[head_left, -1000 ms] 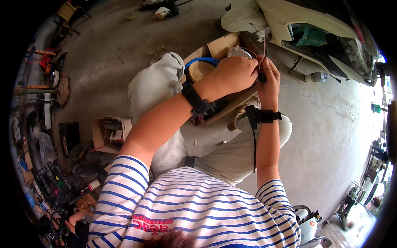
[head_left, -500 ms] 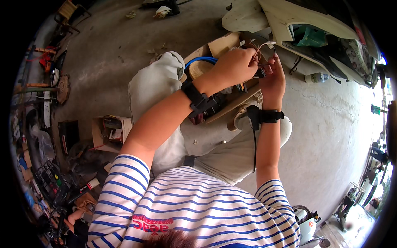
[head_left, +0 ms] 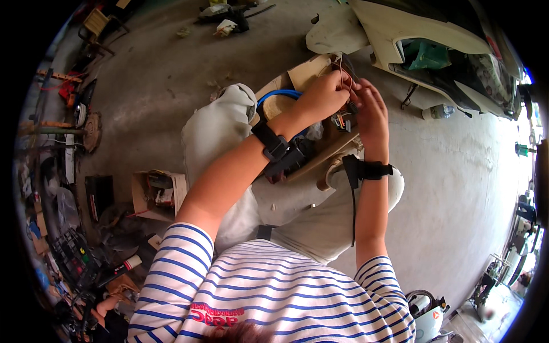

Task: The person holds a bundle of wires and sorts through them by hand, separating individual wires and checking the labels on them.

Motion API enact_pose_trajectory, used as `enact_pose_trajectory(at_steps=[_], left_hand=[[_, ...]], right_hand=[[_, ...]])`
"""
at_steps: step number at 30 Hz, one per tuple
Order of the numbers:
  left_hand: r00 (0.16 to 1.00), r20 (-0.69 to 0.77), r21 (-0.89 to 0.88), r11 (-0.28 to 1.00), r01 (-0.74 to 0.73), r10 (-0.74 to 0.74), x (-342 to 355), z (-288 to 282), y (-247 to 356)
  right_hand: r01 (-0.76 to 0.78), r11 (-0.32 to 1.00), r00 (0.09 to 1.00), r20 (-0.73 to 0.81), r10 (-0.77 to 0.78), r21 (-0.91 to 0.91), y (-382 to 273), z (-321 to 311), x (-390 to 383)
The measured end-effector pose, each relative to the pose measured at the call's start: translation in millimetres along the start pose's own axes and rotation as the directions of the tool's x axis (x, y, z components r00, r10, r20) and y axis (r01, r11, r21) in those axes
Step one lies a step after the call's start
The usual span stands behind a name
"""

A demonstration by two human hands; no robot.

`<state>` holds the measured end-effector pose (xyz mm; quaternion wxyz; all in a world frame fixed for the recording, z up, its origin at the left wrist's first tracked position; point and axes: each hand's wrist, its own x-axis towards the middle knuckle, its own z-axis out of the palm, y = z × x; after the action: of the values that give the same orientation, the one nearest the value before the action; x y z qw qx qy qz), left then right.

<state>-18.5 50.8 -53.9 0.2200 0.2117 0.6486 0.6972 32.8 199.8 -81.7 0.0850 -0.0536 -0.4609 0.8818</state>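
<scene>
My left hand (head_left: pixel 333 90) is closed on thin brown and dark wires (head_left: pixel 345 80) above an open cardboard box (head_left: pixel 305 72). Close on its right, my right hand (head_left: pixel 372 111) has its fingers bent together at the same wires. A small dark connector (head_left: pixel 353 107) shows below the fingertips; I cannot tell which hand bears it. Wire ends stand up over the left hand. Below the hands lie white, orange and dark wire plugs (head_left: pixel 341 122). A blue hose or cable coil (head_left: pixel 278 92) is in the box, around a tan round piece (head_left: pixel 279 107).
A white scooter body (head_left: pixel 394 31) stands at the far right, a plastic bottle (head_left: pixel 439 111) beneath it. A smaller carton of parts (head_left: pixel 157 194) sits left of my legs. Clutter and tools line the left edge, with a wooden chair (head_left: pixel 102 27) beyond.
Both hands have drawn closer together. My right fingers, earlier raised and holding a looped dark wire, have come down toward the left hand. The wire loop has folded in between them.
</scene>
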Motion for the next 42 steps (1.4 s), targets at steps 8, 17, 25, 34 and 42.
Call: enact_pose_trajectory(at_steps=[8, 17, 25, 34, 42], left_hand=[[0.984, 0.009, 0.214, 0.961, -0.175, 0.178, 1.6, -3.9, -3.5], [0.999, 0.030, 0.004, 0.999, 0.045, -0.045, -0.6, -8.1, 16.7], [0.990, -0.027, -0.055, 0.989, 0.139, -0.140, 2.3, -7.0, 12.2], [0.999, 0.013, -0.379, 0.924, 0.047, -0.046, -2.7, -11.9, 33.3], [0.992, -0.114, -0.335, 0.938, -0.095, 0.060, -13.0, -18.3, 43.8]], right_hand=[[-0.077, 0.988, 0.981, 0.168, 0.099, -0.131, 2.0, 9.3, -3.0], [0.045, 0.988, 0.999, -0.006, -0.047, -0.149, 4.6, 7.7, -4.2], [0.100, 0.993, 0.986, -0.140, -0.091, 0.058, 4.3, 0.2, -0.7], [0.110, 0.993, 0.982, -0.157, -0.102, 0.041, 0.6, 8.8, -3.0], [0.039, 0.984, 0.963, -0.271, 0.009, 0.173, -15.0, 5.7, -3.6]])
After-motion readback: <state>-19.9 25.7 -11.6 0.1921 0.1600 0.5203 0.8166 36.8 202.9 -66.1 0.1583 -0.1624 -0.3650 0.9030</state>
